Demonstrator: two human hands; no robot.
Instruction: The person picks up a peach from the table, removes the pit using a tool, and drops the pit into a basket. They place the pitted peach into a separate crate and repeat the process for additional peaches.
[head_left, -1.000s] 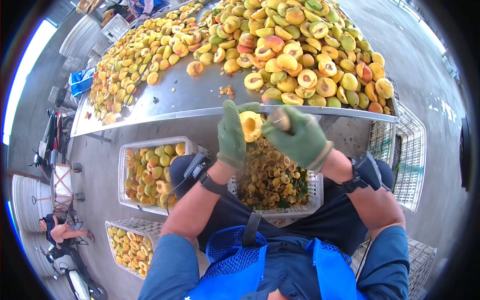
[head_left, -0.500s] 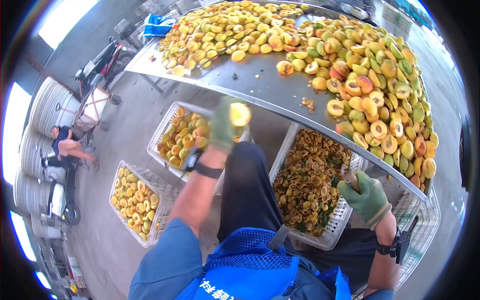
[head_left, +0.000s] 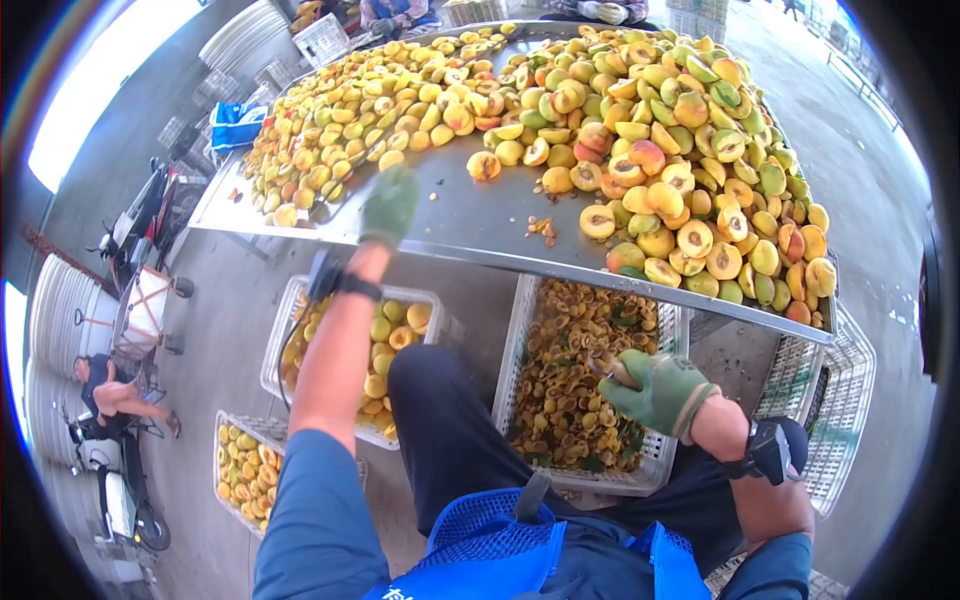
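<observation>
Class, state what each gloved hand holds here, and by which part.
The right hand grips a small tool by its handle. The left hand, over the table, holds nothing visible.

Single head-worn fisheye view, looking forward and steeply down from above the wearer's own body. Strong barrel distortion, black vignette at all frame edges. Wearer's blue vest point(head_left: 520, 560) fills bottom centre, very close. Metal sorting table point(head_left: 450, 215) piled with halved peaches point(head_left: 660, 130) curves across the upper half, near, roughly at arm's reach. White crates point(head_left: 640, 475) sit below the table edge at frame centre and lower left. Concrete floor bends up both sides; a seated person point(head_left: 110, 395) appears small at far left. No second view, so no overlap.
</observation>
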